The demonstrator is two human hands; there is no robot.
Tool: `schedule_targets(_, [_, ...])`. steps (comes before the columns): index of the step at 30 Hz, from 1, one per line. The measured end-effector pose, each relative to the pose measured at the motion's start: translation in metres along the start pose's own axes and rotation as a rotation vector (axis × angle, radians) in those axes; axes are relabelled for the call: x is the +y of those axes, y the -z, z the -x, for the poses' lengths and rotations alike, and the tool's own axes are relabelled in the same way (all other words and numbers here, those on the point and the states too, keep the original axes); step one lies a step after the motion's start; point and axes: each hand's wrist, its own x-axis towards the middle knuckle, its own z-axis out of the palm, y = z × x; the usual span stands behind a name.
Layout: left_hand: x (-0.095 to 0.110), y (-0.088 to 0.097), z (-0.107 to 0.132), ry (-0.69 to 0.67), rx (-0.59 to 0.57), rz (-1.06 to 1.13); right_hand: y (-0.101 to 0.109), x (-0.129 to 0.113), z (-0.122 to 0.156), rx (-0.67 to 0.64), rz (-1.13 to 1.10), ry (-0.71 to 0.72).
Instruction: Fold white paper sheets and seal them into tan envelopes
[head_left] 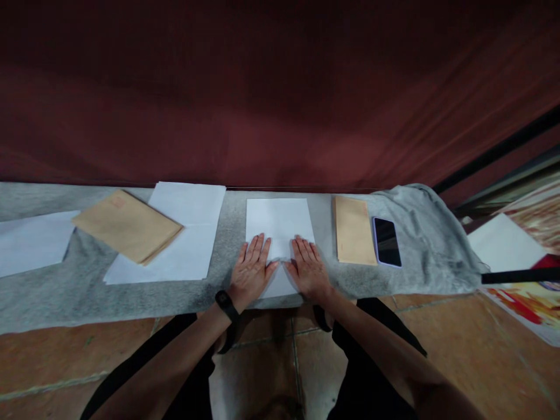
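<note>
A sheet of white paper (279,217) lies on the grey cloth in front of me, with a crosswise line near its middle. Flat on its left side rests my left hand (252,269), fingers stretched forward. My right hand (308,267) lies flat on the right side, its fingers also extended. Both thumbs point inward and nearly meet over the paper. Neither hand grips anything; the palms hide part of the sheet. To the right is a stack of brown envelopes (355,230), and beside it a phone (387,242) with a dark screen.
Grey cloth (420,233) covers the long narrow surface. On the left, brown envelopes (126,226) overlap white sheets (192,233), and more white paper (35,242) lies farther left. A dark red curtain (271,105) rises behind. Black bars and printed sheets (538,303) are at far right.
</note>
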Motion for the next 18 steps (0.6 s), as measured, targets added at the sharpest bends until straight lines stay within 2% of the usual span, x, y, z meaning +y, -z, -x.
schedule_targets(7, [-0.016, 0.001, 0.000, 0.105, 0.050, 0.018, 0.001, 0.015, -0.004, -0.046, 0.011, -0.108])
schedule_targets(12, [-0.028, 0.002, -0.003, 0.185, 0.093, 0.019, -0.001, 0.030, -0.010, -0.029, 0.043, -0.190])
schedule_targets(15, [-0.030, 0.004, -0.013, 0.203, 0.099, 0.000, 0.001, 0.036, -0.020, -0.010, 0.052, -0.229])
schedule_targets(18, [-0.022, 0.006, -0.030, 0.154, 0.070, 0.015, 0.005, 0.033, -0.036, -0.019, 0.023, -0.235])
